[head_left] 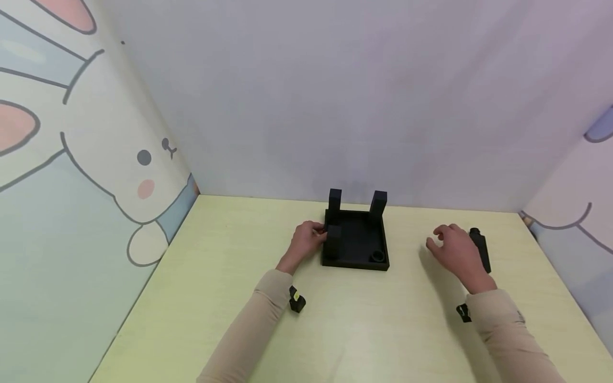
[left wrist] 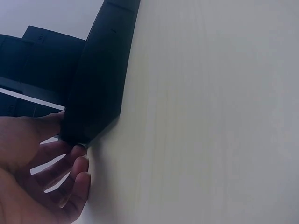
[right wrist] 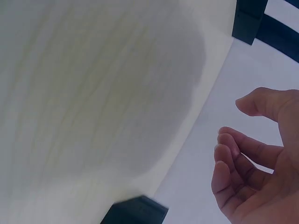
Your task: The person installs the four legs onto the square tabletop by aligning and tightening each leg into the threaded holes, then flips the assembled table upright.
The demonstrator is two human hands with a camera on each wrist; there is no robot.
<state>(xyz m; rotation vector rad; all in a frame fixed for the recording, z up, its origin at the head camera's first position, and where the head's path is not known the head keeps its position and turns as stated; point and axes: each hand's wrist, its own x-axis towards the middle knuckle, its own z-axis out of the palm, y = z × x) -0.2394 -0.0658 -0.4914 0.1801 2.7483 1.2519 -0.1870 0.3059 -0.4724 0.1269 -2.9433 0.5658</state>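
A black square tray-like base (head_left: 356, 242) lies on the table, with upright posts (head_left: 378, 203) at three corners and a round socket (head_left: 378, 256) at the near right corner. My left hand (head_left: 305, 242) pinches the base's left edge; in the left wrist view the thumb and fingers (left wrist: 77, 182) meet around its dark side wall (left wrist: 100, 74). To the right, a loose black post (head_left: 480, 249) with a narrow knobbed end lies flat. My right hand (head_left: 457, 254) hovers beside it, fingers loosely curved, and the right wrist view shows nothing between thumb and fingers (right wrist: 229, 182).
The pale wooden table (head_left: 383, 319) meets a plain light wall (head_left: 354, 106) just behind the base. Side walls with cartoon rabbit drawings (head_left: 119, 159) stand left and right. Small black wrist devices (head_left: 297, 300) show beside both sleeves.
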